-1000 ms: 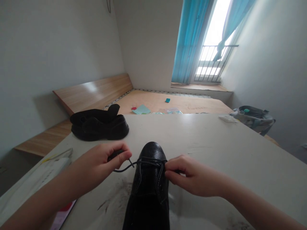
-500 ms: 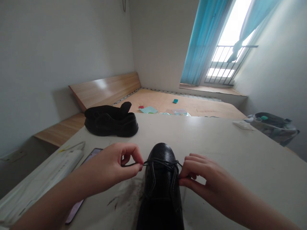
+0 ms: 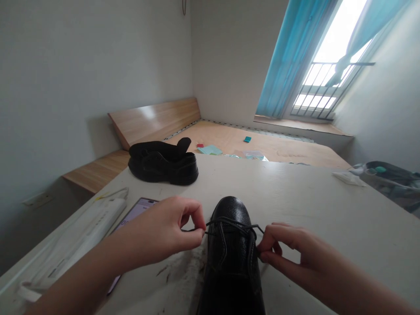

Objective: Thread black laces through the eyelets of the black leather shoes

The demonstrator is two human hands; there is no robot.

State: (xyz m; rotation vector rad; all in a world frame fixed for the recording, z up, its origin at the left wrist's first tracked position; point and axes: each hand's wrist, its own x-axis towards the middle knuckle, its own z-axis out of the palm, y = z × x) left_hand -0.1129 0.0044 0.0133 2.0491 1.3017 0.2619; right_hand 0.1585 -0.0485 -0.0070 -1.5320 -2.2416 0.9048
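Observation:
A black leather shoe lies in front of me on the white table, its toe pointing away. Its black shoelace crosses over the front, with an end running out to each side. On the left of the shoe, my left hand pinches one end between thumb and forefinger. My right hand pinches the other end close by the shoe's right side. The lower eyelets and the heel are partly dark or out of frame.
Another black shoe stands at the table's far left with a dark insole-like piece on top. A phone and a white packet lie on the left. Beyond is a wooden bed; a grey bag sits at right.
The view has turned slightly left, so everything sits further right. My right hand has drawn a little outward and down with its lace end; both hands keep their pinch.

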